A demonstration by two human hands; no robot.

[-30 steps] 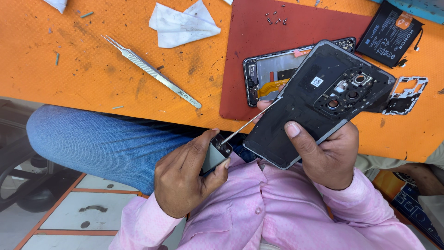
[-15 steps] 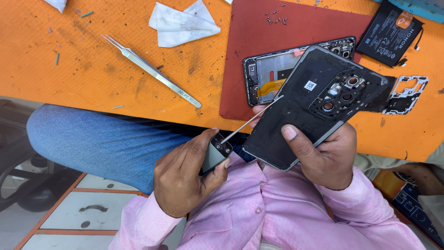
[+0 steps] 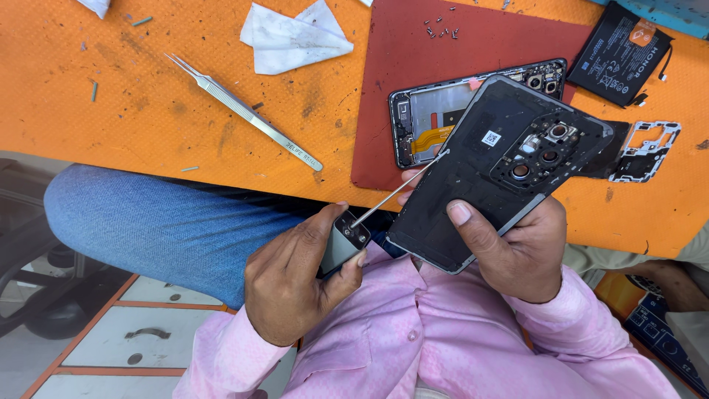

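Tweezers lie slanted on the orange table, a crumpled tissue above them. Lower down, the left hand grips a grey screwdriver, its thin shaft reaching the edge of the back cover. The right hand clasps that black cover, tilted over the table edge. Behind it an opened phone, boards bared inside, rests on a red mat with loose screws. Far right lie a battery and a bracket.

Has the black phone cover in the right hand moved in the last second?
Yes, slightly. The cover has slid a little left across the open phone on the red mat, hiding more of it. The right hand holds it.
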